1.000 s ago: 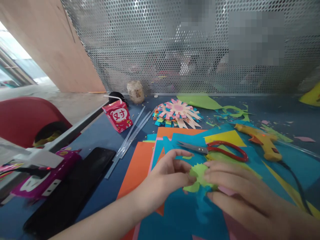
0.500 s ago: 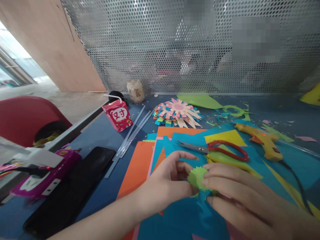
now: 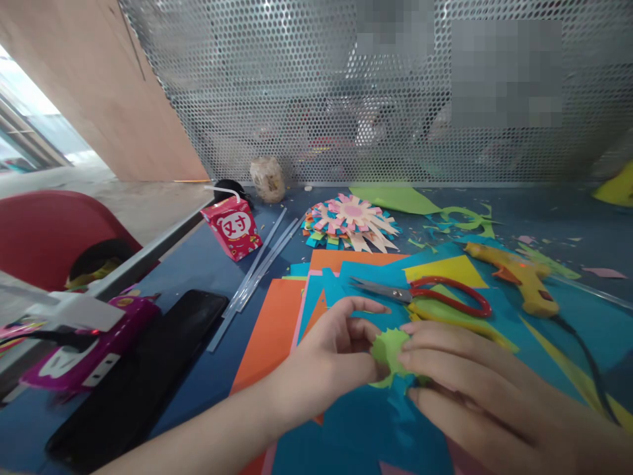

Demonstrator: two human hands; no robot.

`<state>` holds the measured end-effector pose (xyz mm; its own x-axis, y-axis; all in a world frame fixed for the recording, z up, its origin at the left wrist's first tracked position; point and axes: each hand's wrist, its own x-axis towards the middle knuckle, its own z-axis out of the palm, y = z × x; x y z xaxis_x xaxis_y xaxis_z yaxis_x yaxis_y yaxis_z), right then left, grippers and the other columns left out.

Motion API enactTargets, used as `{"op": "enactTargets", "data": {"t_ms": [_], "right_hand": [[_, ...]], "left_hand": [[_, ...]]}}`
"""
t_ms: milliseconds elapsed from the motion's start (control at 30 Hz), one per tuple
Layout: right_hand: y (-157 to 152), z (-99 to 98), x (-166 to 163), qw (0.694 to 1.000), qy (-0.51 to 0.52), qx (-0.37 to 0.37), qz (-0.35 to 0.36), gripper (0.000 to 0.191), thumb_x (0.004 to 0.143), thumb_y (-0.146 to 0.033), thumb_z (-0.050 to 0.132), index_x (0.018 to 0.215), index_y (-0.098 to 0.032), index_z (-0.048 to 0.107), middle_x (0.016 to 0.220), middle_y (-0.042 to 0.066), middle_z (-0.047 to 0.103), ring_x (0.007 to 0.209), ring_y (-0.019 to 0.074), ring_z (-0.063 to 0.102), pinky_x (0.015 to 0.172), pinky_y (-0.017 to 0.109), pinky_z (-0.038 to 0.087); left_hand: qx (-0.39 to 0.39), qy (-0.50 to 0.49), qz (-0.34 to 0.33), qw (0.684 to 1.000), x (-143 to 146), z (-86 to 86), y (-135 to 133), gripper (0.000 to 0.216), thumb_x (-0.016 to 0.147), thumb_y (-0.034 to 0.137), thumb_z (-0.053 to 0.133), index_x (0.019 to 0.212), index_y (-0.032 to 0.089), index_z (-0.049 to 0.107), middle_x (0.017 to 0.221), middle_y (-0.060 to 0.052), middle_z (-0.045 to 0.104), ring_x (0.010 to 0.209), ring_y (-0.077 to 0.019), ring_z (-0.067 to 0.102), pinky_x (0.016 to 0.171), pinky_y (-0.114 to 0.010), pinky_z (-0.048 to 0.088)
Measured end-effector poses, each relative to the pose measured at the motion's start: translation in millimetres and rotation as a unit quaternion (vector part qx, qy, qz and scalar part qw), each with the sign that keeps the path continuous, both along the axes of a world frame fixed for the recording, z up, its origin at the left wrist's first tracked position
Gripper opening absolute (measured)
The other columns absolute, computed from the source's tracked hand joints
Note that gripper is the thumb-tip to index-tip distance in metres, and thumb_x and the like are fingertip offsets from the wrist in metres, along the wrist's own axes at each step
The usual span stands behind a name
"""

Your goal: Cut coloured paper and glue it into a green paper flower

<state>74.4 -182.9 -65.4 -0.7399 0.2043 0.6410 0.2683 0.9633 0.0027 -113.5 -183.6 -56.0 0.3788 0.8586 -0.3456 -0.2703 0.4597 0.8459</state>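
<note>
A small light-green paper cutout [image 3: 388, 349] with a jagged edge sits between my two hands, just above a blue sheet [image 3: 366, 422]. My left hand [image 3: 331, 359] pinches its left side with thumb and fingers, the forefinger arched over it. My right hand [image 3: 469, 389] presses on its right side with curled fingers and hides part of it. Red-handled scissors [image 3: 430, 297] lie on the coloured papers just beyond my fingers. A finished layered paper flower [image 3: 351, 223] rests further back.
An orange sheet [image 3: 270, 333] and other coloured papers are stacked under my hands. A yellow glue gun [image 3: 519, 277] lies at right, its cord trailing forward. Clear glue sticks [image 3: 257, 267], a red drink carton [image 3: 233, 229], a black phone [image 3: 143, 376] and a magenta device [image 3: 84, 353] lie at left. Perforated metal screen [image 3: 346, 92] behind.
Both hands closed in on the green cutout and turned it slightly; it now stands more upright between the fingers. Nothing else on the table moved.
</note>
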Motion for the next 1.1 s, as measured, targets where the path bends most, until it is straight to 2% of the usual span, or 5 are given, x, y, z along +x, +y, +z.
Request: {"op": "enactTargets", "data": {"t_ms": [233,467,800,1000,1100], "right_hand": [[2,0.0,-1,1.000,-0.003,0.015,0.013,0.028,0.090,-0.009,0.032,0.088,-0.015,0.059,0.109,0.007,0.053,0.107,0.0222,0.050,0.099,0.036,0.041],[1,2.6,-3,1.000,0.011,0.028,0.001,0.030,0.089,-0.009,0.032,0.084,-0.018,0.060,0.102,0.006,0.060,0.101,0.0206,0.054,0.092,0.034,0.048],[1,3.1,-3,1.000,0.004,0.030,-0.001,0.029,0.090,-0.009,0.032,0.085,-0.018,0.059,0.097,0.007,0.064,0.101,0.0207,0.055,0.090,0.035,0.050],[0,4.5,-3,1.000,0.016,0.025,-0.007,0.031,0.092,-0.011,0.029,0.083,-0.017,0.059,0.097,0.006,0.063,0.101,0.0192,0.055,0.097,0.032,0.044],[0,8.0,-2,1.000,0.014,-0.002,-0.013,0.025,0.090,-0.011,0.035,0.085,-0.019,0.058,0.095,0.005,0.064,0.100,0.0185,0.057,0.092,0.030,0.048]], "left_hand": [[0.005,-0.008,0.000,1.000,-2,-2.0,-1,0.048,0.049,0.002,0.056,0.093,0.018,0.048,0.066,0.006,0.053,0.056,-0.0067,0.049,0.051,-0.021,0.032],[0.003,-0.009,-0.002,1.000,-1,-0.5,-1,0.048,0.049,0.003,0.057,0.093,0.018,0.047,0.065,0.006,0.053,0.056,-0.0068,0.048,0.051,-0.021,0.032],[0.037,-0.014,-0.012,0.999,-1,-6.0,-1,0.053,0.048,0.002,0.061,0.096,0.020,0.046,0.071,0.004,0.053,0.058,-0.0078,0.048,0.050,-0.021,0.031],[0.038,-0.024,-0.010,0.999,-2,-11.5,0,0.055,0.048,0.003,0.063,0.098,0.019,0.045,0.072,0.003,0.054,0.059,-0.0085,0.049,0.051,-0.021,0.032],[0.037,-0.025,-0.006,0.999,-4,-7.4,-1,0.052,0.051,0.008,0.065,0.099,0.018,0.046,0.070,0.004,0.052,0.057,-0.0074,0.047,0.051,-0.021,0.030]]}}
